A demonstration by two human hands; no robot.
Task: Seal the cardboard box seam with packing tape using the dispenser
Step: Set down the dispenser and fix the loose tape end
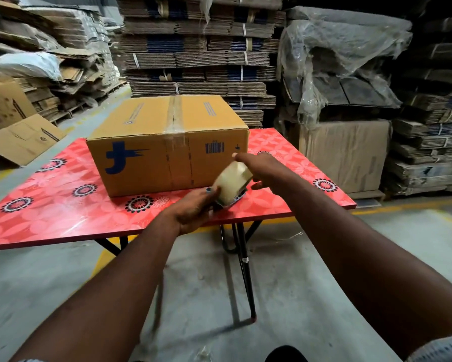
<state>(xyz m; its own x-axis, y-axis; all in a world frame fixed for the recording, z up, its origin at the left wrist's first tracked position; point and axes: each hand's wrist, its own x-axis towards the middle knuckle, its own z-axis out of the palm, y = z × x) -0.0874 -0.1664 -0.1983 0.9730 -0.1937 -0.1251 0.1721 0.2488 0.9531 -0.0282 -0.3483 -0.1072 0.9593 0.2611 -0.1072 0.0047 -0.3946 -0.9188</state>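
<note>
Two bare forearms were extended over the grey concrete floor (285, 270) towards the red flower-patterned folding table (63, 205). The pale roll of packing tape on its dispenser (232, 182) was gripped from below by the left hand (193, 209), fingers curled around the body. The right hand (261, 165) was laid over the roll; whether its fingers pinched the tape end could not be told. The brown cardboard box (167, 145) was seen on the table just beyond, its top seam already covered by clear tape (175, 113). Sealing was judged largely done.
</note>
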